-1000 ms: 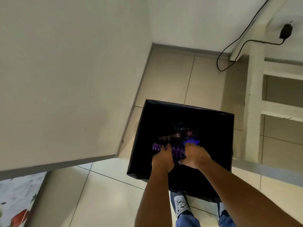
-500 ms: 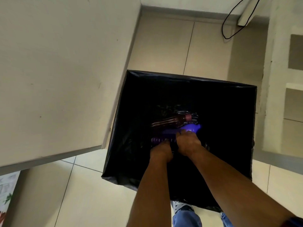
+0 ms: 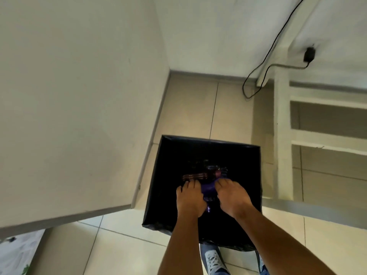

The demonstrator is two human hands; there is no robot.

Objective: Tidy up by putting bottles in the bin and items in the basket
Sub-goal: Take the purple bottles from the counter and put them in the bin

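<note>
A black-lined bin (image 3: 256, 175) stands on the floor in front of me. A brown bottle (image 3: 198, 176) lies at its bottom. Above the bin's opening I hold a purple ridged bottle (image 3: 208, 188) between both hands, with its length pointing away from me. My left hand (image 3: 189, 199) grips its left side and my right hand (image 3: 231, 197) grips its right side. Both hands are palm down with the fingers curled over the bottle. The hands cover most of the bottle. No basket is in view.
A white wall panel (image 3: 79, 116) runs close along the bin's left side. A white shelf frame (image 3: 282, 135) stands to the right. A black cable (image 3: 264, 72) hangs down to the tiled floor (image 3: 188, 108). My shoes (image 3: 213, 259) are just behind the bin.
The hands had reached deep into the bin beside the brown bottle. They have now come up higher and spread apart, and the purple bottle has turned lengthwise between them. The view has pulled back.
</note>
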